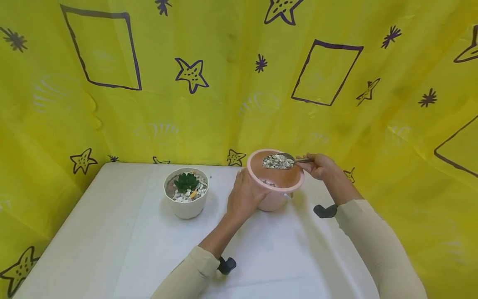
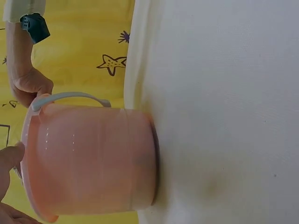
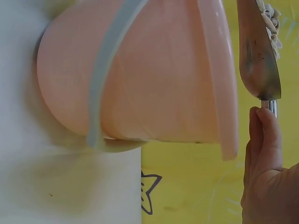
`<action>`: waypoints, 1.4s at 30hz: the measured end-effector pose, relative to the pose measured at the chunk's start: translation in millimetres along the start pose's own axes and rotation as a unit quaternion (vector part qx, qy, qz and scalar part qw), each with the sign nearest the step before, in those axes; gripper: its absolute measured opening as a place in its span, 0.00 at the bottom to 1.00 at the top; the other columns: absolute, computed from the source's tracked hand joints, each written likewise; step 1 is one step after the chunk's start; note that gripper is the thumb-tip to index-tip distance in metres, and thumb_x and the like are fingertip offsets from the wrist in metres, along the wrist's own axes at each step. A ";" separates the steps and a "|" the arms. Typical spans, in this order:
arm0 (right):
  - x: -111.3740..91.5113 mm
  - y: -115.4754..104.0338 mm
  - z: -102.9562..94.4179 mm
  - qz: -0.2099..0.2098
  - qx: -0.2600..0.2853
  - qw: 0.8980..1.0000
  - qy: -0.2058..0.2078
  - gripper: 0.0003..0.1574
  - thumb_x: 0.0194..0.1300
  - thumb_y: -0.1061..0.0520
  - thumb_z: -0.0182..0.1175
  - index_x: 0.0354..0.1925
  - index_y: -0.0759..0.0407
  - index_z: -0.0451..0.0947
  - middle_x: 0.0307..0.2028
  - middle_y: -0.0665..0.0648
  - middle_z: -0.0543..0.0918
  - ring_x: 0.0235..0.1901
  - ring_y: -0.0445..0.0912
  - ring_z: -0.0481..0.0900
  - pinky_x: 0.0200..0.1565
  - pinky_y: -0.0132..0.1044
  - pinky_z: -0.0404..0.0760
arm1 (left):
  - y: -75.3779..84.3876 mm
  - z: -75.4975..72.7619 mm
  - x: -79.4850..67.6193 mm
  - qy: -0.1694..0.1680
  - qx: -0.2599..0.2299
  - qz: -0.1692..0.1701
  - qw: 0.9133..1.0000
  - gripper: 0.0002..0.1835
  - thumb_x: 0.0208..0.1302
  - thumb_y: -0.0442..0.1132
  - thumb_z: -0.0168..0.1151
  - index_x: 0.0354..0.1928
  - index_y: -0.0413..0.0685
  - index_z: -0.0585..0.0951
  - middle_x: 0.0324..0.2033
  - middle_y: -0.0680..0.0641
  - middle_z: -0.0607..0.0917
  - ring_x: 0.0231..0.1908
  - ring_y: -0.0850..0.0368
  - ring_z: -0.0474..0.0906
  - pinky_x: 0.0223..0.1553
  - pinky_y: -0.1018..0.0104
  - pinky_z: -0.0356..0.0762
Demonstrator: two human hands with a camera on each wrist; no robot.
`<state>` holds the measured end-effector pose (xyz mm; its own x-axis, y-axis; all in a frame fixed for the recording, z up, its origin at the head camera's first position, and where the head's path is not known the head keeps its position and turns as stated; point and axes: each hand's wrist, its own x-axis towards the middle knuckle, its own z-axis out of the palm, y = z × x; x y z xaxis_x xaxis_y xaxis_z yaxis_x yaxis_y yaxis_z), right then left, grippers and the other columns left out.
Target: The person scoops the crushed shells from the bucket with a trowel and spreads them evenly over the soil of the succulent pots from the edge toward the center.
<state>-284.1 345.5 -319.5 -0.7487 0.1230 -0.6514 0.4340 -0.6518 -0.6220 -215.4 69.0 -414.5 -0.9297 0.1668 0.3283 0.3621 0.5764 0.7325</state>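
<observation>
My right hand (image 1: 317, 165) pinches the handle of a metal scoop (image 3: 260, 60), fingers and thumb close behind its blade. The scoop is heaped with small pebbles (image 1: 278, 162) and lies level over the mouth of a pink bucket (image 1: 276, 200). More pebbles show low inside the bucket, partly hidden by its front rim. On the bucket's left side, my left hand (image 1: 244, 195) grips it near the rim, its thumb (image 2: 16, 151) at the edge in the left wrist view. The bucket stands upright on the white table, its grey handle (image 2: 70, 95) hanging down.
Left of the bucket stands a white pot (image 1: 186, 207) with a green succulent (image 1: 186, 182) among pale pebbles. Both are on a white table (image 1: 149, 249). A yellow curtain (image 1: 224, 112) with starfish drawings hangs close behind the table and along its sides.
</observation>
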 end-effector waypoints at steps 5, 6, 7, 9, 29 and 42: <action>-1.9 -1.6 12.7 0.003 0.000 1.000 -0.001 0.13 0.84 0.55 0.50 0.51 0.63 0.76 0.31 0.68 0.87 0.31 0.62 0.91 0.50 0.43 0.86 | 2.0 -11.9 -3.6 0.007 0.018 -0.026 0.999 0.51 0.64 0.53 0.73 0.80 0.37 0.59 0.75 0.35 0.67 0.75 0.40 0.63 0.68 0.45 0.72; -2.2 -2.1 16.1 0.003 0.000 1.000 -0.002 0.12 0.84 0.55 0.50 0.52 0.62 0.75 0.31 0.68 0.87 0.31 0.62 0.91 0.51 0.43 0.86 | 2.7 -14.2 -4.0 0.007 0.022 -0.031 0.999 0.51 0.64 0.52 0.73 0.80 0.35 0.59 0.77 0.34 0.65 0.77 0.40 0.61 0.69 0.45 0.70; -2.3 -2.4 19.9 0.003 -0.001 1.000 -0.003 0.12 0.84 0.55 0.50 0.53 0.62 0.74 0.31 0.67 0.86 0.30 0.61 0.91 0.51 0.43 0.85 | 3.7 -16.8 -4.3 0.006 0.024 -0.037 0.999 0.51 0.65 0.52 0.73 0.81 0.35 0.58 0.78 0.33 0.63 0.77 0.39 0.59 0.70 0.45 0.69; -3.0 -2.4 28.4 0.000 -0.007 1.000 -0.008 0.13 0.84 0.55 0.49 0.56 0.62 0.73 0.31 0.67 0.86 0.29 0.61 0.90 0.52 0.43 0.84 | 5.5 -21.6 -4.6 0.009 0.027 -0.043 0.999 0.52 0.66 0.52 0.73 0.81 0.34 0.58 0.78 0.33 0.62 0.78 0.39 0.57 0.71 0.45 0.67; 6.8 40.3 102.1 -0.022 -0.094 0.991 -0.092 0.22 0.86 0.55 0.44 0.63 0.72 0.69 0.75 0.65 0.68 0.58 0.59 0.77 0.54 0.44 0.80 | -26.6 -90.1 -27.8 0.130 0.043 -0.052 0.989 0.56 0.64 0.55 0.76 0.79 0.28 0.56 0.78 0.30 0.59 0.80 0.34 0.48 0.76 0.40 0.53; 14.6 69.0 134.7 -0.028 -0.125 0.986 -0.103 0.24 0.87 0.56 0.44 0.69 0.72 0.67 0.71 0.67 0.73 0.36 0.60 0.89 0.47 0.45 0.85 | -69.9 -120.4 -50.8 0.114 0.070 -0.147 0.980 0.69 0.59 0.59 0.78 0.80 0.25 0.42 0.80 0.25 0.42 0.80 0.31 0.30 0.77 0.34 0.43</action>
<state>-332.6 201.5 -313.3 -0.8498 -0.0185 -0.5268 0.4801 -0.4397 -0.7590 -185.4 -76.1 -410.6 -0.9476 -0.1962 0.2521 0.0541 0.6793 0.7319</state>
